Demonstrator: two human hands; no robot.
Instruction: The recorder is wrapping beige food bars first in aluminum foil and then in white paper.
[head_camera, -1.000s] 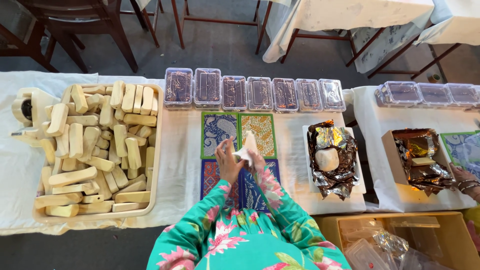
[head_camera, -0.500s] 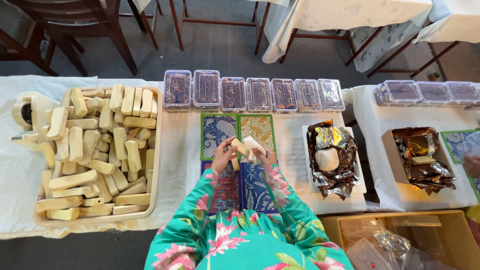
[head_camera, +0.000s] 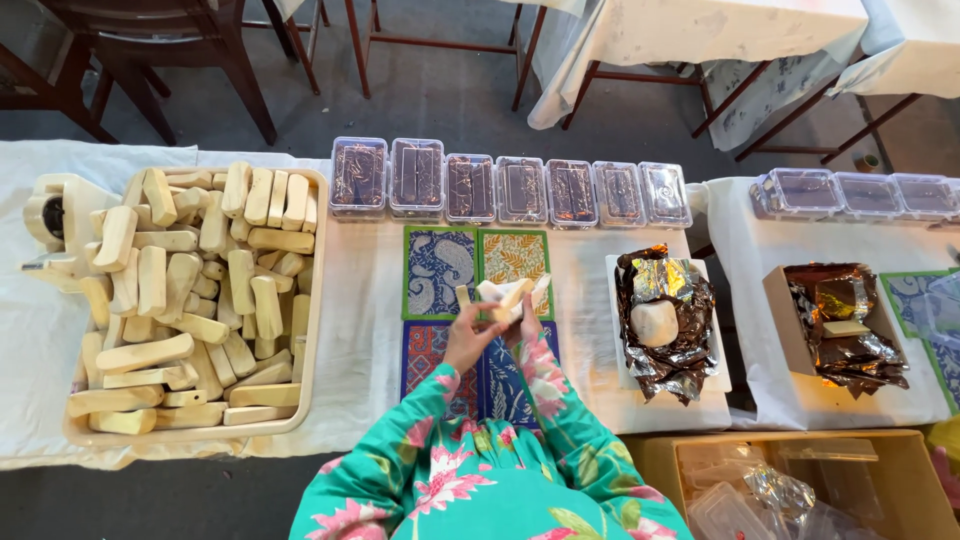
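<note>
- A long counter (head_camera: 360, 330) draped in white cloth runs across the frame, with bare grey floor, dark chair legs and other draped tables in the upper part.
- At centre, both hands meet above four patterned sheets (head_camera: 440, 270); the left hand (head_camera: 468, 338) and right hand (head_camera: 522, 322) together grasp a pale bar (head_camera: 503, 296) partly covered by white wrapping.
- The bar sits between the fingers of both hands, raised off the counter, its long axis slanting toward the upper right; neither hand is clearly nearer.
- A cream tray (head_camera: 312, 300) heaped with pale bars fills the left of the frame.
- A row of clear lidded boxes (head_camera: 510, 188) lines the upper centre.
- Right of the hands lies crumpled foil (head_camera: 665, 320) holding a pale lump.
</note>
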